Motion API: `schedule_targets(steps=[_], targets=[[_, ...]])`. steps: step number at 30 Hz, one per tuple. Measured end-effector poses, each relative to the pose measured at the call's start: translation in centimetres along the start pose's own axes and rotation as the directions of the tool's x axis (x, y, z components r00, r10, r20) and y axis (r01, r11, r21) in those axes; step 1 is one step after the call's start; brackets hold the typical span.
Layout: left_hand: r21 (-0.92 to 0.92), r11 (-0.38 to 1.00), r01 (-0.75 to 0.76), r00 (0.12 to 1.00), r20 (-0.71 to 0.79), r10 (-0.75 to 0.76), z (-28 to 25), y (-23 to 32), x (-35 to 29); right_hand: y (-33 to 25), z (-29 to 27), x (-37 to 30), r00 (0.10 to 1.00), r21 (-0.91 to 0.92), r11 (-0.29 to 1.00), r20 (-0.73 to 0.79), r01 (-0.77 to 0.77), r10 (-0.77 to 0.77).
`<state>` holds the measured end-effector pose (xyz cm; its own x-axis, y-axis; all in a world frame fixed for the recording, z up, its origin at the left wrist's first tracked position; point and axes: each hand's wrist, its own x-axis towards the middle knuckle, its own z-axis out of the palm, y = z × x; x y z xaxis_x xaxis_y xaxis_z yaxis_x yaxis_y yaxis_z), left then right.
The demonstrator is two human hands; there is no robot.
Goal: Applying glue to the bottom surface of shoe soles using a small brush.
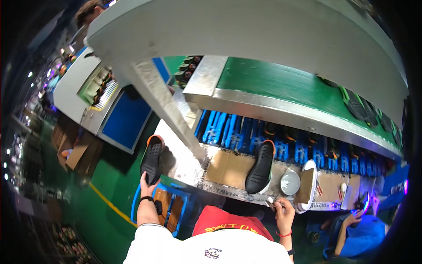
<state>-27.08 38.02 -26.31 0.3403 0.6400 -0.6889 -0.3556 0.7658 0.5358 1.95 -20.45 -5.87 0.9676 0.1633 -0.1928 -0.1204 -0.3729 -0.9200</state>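
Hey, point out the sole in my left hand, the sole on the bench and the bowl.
Held sole (152,160), head view: middle of its black face.
Bench sole (260,168), head view: middle of its black face.
Bowl (290,191), head view: its near side.

Yellow lettering (233,228) curves across the red apron (220,215); small dark print (224,190) runs along the front edge of the workbench (187,173), too blurred to read surely

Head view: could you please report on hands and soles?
Left hand holding black sole. Right hand pinching small pale object. Bowl near second sole.
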Motion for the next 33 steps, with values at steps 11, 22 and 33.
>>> schedule_targets(steps=[11,22,33], targets=[[0.022,0.985,-0.169,0.982,-0.078,0.17,0.5,-4.3,-3.6,-0.4,1.6,0.3,0.996,-0.017,1.0,0.092,0.018,-0.017],[0.358,0.932,0.049,0.994,0.075,-0.081,1.3,-11.3,-21.3,0.1,0.8,1.2,0.993,-0.076,0.997,0.119,0.03,-0.021],[0.21,0.978,0.014,0.983,0.177,-0.052,15.6,-22.5,-15.2,1.5,0.0,1.9,0.993,-0.092,0.996,0.119,0.018,-0.007]])
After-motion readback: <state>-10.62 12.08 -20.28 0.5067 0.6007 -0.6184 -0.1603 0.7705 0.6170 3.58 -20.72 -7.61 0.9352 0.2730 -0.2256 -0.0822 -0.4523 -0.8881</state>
